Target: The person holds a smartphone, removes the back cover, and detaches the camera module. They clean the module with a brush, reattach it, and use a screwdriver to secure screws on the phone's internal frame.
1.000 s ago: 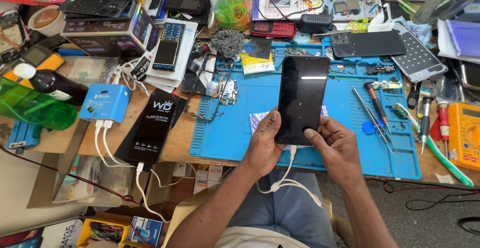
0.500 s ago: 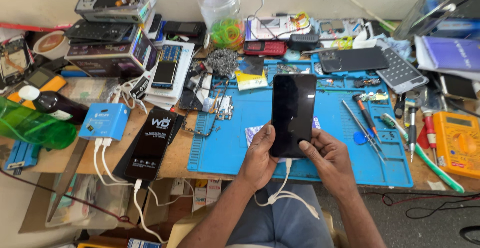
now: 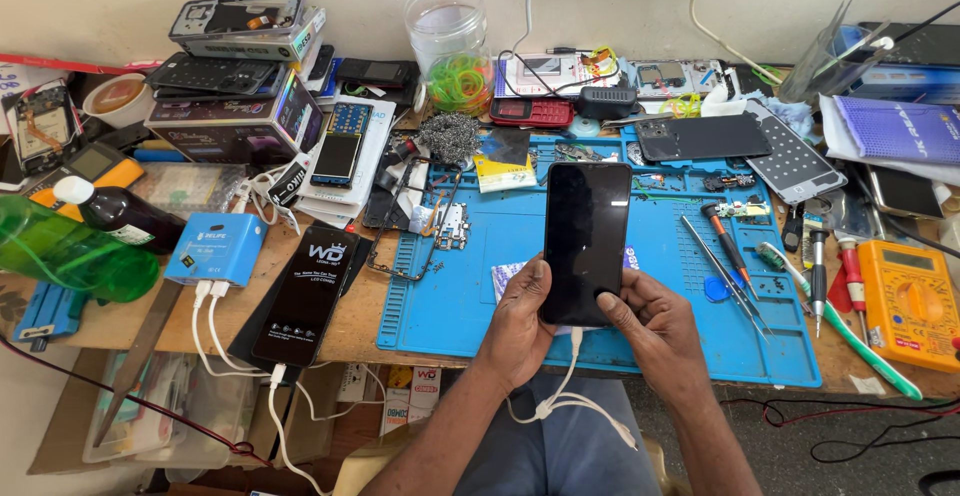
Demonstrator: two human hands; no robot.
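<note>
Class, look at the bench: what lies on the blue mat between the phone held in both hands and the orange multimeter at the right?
In the head view, between the phone and the multimeter lie tweezers, screwdrivers and a green toothbrush.

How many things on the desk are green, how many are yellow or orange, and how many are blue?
Green: 2, the bottle and the rubber bands in the jar.
Yellow or orange: 2, the multimeter at the right and the meter at the left.
Blue: 2, the work mat and the small charger box.
Total: 6
</note>
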